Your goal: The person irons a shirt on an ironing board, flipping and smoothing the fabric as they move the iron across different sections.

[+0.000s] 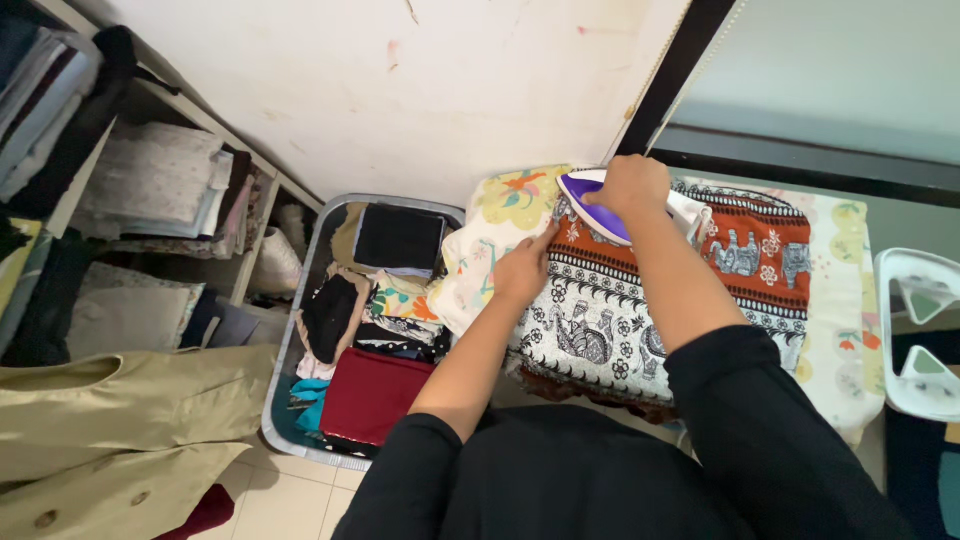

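Two hands are at work on the board (848,300), which fills the right side of the view under a pale floral cover. Left of it a grey bin (290,330) sits on the tiled floor, packed with folded clothes — a dark red piece (372,392) nearest me, a black one (400,238) at the far end. Further left, shelves (150,190) hold stacked linens, and a beige coat (120,420) lies in the lower left corner.

Over the board lies a cloth (640,300) printed with elephants, black-and-white on its left half and orange-red on its right, its near edge hanging down toward me. On the cloth's far left end stands the iron (600,205), purple and white, soleplate down. My right hand (630,185) is wrapped firmly around its handle, fingers closed over the top. My left hand (522,268) lies flat and open just beside the iron — it grips nothing, its fingertips pressing the cloth's left edge where that meets the cover. At the far right edge a white stand (920,330) sits beside the board.
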